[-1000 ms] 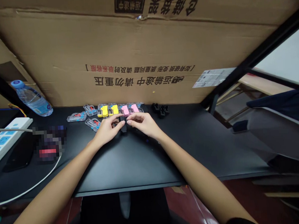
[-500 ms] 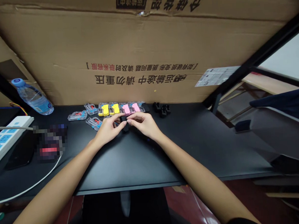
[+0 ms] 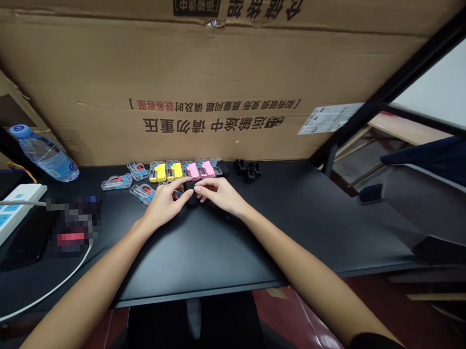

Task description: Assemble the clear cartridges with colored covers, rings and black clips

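Note:
My left hand [image 3: 164,203] and my right hand [image 3: 218,194] meet over the back middle of the black desk [image 3: 205,249]. Together their fingertips pinch a small black piece [image 3: 190,193], most of it hidden by the fingers. Just behind the hands lies a row of clear plastic cartridges, two with yellow inserts [image 3: 167,171] and two with pink inserts [image 3: 200,169]. More clear cartridges with red and blue parts [image 3: 118,181] lie to the left of the row. A small cluster of black parts [image 3: 248,170] sits to the right.
A large cardboard sheet [image 3: 212,82] stands along the desk's back edge. At the far left are a water bottle [image 3: 44,153], a white power strip [image 3: 6,215] with a cable, and a dark phone [image 3: 23,245]. A black frame bar [image 3: 388,91] slants at right.
The hands stay together on the small black piece, with only slight finger shifts. The view has moved a little.

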The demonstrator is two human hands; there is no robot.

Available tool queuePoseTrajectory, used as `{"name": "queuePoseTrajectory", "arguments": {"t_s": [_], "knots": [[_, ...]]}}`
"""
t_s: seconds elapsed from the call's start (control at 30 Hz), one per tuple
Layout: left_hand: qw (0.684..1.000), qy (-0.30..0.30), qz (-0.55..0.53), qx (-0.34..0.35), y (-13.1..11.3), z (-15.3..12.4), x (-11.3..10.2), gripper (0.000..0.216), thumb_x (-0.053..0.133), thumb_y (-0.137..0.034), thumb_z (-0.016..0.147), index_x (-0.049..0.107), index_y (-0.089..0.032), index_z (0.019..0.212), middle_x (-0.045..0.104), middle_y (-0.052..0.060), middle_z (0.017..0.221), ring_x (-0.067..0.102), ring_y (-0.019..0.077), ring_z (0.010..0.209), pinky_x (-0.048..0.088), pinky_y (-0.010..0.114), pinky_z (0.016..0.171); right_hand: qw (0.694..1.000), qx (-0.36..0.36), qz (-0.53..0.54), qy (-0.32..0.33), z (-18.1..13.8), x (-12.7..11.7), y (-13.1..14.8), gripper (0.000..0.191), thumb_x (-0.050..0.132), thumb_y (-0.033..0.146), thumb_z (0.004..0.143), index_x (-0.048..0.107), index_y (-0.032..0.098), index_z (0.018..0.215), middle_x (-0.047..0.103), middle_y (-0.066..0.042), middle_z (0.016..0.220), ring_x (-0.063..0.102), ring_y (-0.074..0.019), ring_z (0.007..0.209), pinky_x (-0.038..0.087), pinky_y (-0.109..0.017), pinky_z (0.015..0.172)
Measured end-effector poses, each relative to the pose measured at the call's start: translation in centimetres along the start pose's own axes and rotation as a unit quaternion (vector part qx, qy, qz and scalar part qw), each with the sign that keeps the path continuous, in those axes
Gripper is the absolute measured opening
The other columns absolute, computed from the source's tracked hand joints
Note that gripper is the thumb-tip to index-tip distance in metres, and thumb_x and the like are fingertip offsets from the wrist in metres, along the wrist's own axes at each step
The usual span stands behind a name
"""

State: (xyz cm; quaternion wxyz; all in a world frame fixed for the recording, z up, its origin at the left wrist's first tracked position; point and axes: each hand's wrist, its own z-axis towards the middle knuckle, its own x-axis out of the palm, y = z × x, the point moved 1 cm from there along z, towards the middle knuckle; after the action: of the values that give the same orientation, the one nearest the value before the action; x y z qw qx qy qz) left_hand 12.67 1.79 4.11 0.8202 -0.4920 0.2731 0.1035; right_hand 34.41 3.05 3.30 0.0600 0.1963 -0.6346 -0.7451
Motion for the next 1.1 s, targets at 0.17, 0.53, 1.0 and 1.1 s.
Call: {"name": "queuePoseTrajectory", "arguments": {"t_s": [0.17, 0.53, 1.0, 1.1], "knots": [[1.000, 0.003, 0.000, 0.005, 0.1, 0.0, 0.1, 0.045, 0.061, -0.045, 0.105, 0.074, -0.021, 0.141, 0.079, 0.005, 0.098, 0.071, 0.0207, 0.084, 0.058, 0.031, 0.080, 0.999, -0.016, -0.029, -0.003, -0.3, 0.5, 0.6, 0.047, 0.072, 0.067, 0.092, 0.069, 0.020, 0.091, 0.067, -0.002, 0.080, 0.063, -0.0164, 0.069, 0.058, -0.033, 0.071], [1.000, -0.003, -0.029, 0.008, -0.7, 0.4, -0.6, 0.038, 0.055, -0.048, 0.107, 0.078, -0.019, 0.115, 0.083, 0.007, 0.106, 0.074, 0.0232, 0.094, 0.056, 0.033, 0.089, 0.999, -0.022, -0.031, -0.027, -0.3, 0.5, 0.6, 0.051, 0.073, 0.071, 0.090, 0.071, 0.021, 0.092, 0.067, -0.002, 0.081, 0.061, -0.0162, 0.067, 0.057, -0.032, 0.067], [1.000, 0.001, -0.026, 0.004, -0.9, 0.3, -0.4, 0.033, 0.054, -0.047, 0.106, 0.069, -0.020, 0.093, 0.068, 0.001, 0.080, 0.059, 0.0177, 0.074, 0.047, 0.027, 0.071, 0.991, -0.056, -0.102, -0.066, -0.7, 0.8, 0.6, 0.047, 0.081, 0.065, 0.085, 0.066, 0.021, 0.083, 0.062, 0.001, 0.073, 0.052, -0.0154, 0.067, 0.045, -0.030, 0.064], [1.000, 0.003, -0.028, 0.009, -1.0, 0.3, -0.4, 0.032, 0.054, -0.046, 0.106, 0.069, -0.021, 0.093, 0.069, 0.001, 0.080, 0.060, 0.0178, 0.074, 0.048, 0.028, 0.071, 0.987, -0.062, -0.123, -0.081, -0.8, 0.9, 0.8, 0.047, 0.078, 0.065, 0.088, 0.066, 0.021, 0.079, 0.061, 0.000, 0.072, 0.051, -0.0155, 0.066, 0.044, -0.031, 0.064]]}}
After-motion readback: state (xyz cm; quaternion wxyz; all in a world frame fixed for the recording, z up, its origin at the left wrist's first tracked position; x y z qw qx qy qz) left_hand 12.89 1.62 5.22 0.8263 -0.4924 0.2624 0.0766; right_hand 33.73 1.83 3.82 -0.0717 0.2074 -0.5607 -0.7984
